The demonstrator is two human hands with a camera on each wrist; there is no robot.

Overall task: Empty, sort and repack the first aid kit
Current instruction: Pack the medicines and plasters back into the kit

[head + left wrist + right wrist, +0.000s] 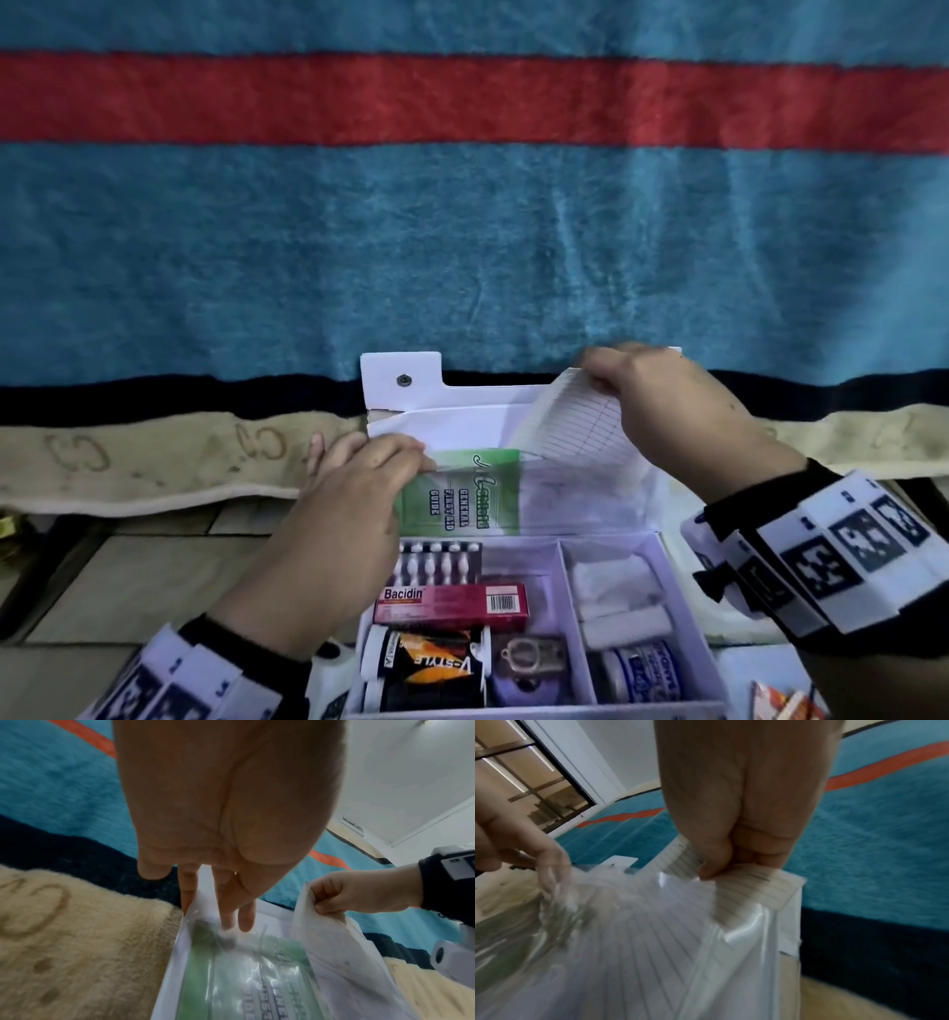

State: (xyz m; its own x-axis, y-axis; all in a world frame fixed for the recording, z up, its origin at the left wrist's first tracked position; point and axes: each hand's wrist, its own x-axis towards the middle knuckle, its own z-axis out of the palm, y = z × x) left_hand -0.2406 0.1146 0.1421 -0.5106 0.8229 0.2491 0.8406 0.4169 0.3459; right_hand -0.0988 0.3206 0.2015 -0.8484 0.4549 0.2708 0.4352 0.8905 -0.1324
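The white first aid kit box [685, 591] lies open, its lid [390, 380] leaning back on a blanket. A clear pocket [257, 981] inside the lid holds a green first aid guide [477, 493] [197, 973] and a lined white sheet [580, 426] [654, 943]. My left hand [411, 460] [236, 925] [549, 880] reaches into the pocket's top left, with thumb and forefinger pinching the clear film over the guide. My right hand [590, 372] [706, 874] [326, 902] pinches the lined sheet's top corner, which stands partly out of the pocket.
The box compartments hold a pink Bacidin carton [452, 604], a strip of swabs [441, 562], a black and orange tube [426, 668], white gauze rolls [616, 591] and a white jar [647, 673]. A blue, red-striped blanket [462, 231] lies behind; red packets [775, 704] lie on the right.
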